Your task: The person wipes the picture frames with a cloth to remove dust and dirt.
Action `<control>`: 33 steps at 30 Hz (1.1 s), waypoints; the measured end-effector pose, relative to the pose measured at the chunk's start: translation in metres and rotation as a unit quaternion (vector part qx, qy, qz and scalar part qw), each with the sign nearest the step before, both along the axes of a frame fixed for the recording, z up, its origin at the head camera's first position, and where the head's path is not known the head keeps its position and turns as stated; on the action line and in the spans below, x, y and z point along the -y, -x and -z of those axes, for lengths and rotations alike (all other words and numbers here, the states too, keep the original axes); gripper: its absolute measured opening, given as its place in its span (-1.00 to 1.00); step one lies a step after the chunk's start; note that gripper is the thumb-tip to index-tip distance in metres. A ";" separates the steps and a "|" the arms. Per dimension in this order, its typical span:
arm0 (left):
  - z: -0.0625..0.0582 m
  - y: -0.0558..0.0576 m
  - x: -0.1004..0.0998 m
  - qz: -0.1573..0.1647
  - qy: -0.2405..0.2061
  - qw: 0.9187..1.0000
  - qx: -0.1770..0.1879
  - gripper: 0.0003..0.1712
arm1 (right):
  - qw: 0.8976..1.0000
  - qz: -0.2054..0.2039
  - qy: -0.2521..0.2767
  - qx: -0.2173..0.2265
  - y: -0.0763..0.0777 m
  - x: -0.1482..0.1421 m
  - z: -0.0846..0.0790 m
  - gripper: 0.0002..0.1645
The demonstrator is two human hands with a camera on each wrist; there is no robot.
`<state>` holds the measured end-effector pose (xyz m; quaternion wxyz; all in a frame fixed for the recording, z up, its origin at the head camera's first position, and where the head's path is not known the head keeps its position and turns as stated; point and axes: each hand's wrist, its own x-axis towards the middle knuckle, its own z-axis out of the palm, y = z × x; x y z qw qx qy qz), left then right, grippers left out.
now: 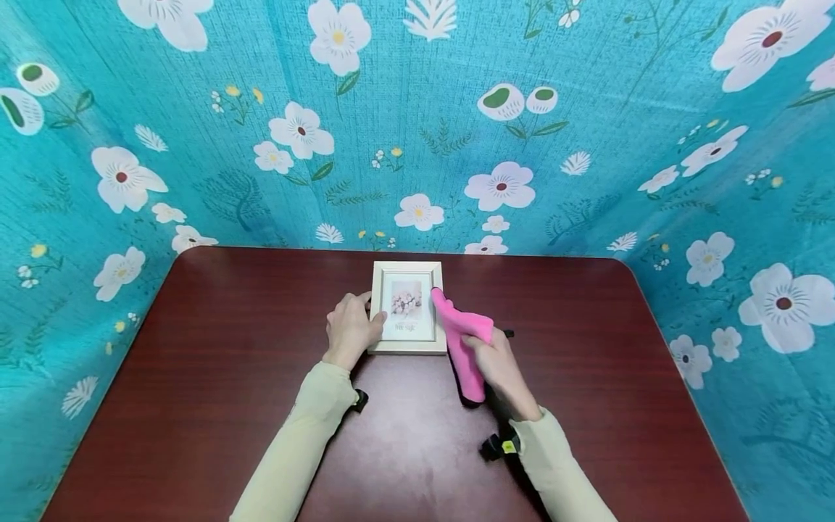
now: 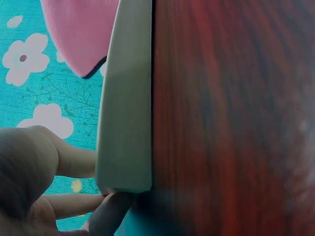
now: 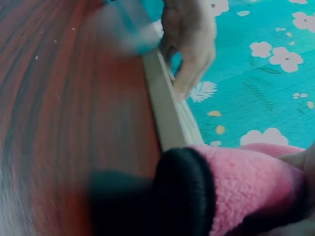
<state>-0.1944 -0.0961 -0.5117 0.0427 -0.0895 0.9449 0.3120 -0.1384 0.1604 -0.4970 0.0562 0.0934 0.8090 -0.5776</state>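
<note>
A cream picture frame (image 1: 407, 308) with a pink flower print lies face up on the table. My left hand (image 1: 350, 330) grips its left edge, thumb on the front border and the other fingers at the side. The left wrist view shows the frame's pale side (image 2: 125, 108) between thumb and fingers. In my right hand (image 1: 501, 366) is a pink fuzzy cloth (image 1: 464, 351) with a dark edge, bunched and pinched. The cloth's upper tip overlaps the frame's right border; its lower part hangs beside the frame. In the right wrist view, the cloth (image 3: 241, 182) covers the frame's near end.
The dark red wood-grain table (image 1: 248, 312) reaches back to a turquoise flowered curtain (image 1: 391, 130), which also hangs at both sides. A small black device with a yellow mark (image 1: 509, 446) sits at the right wrist, and a black one (image 1: 360, 400) at the left.
</note>
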 end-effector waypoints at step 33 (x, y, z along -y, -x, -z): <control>0.006 0.005 0.005 0.007 -0.046 0.999 0.016 -0.50 | 0.993 0.057 0.090 -0.055 0.101 0.027 0.030 -0.69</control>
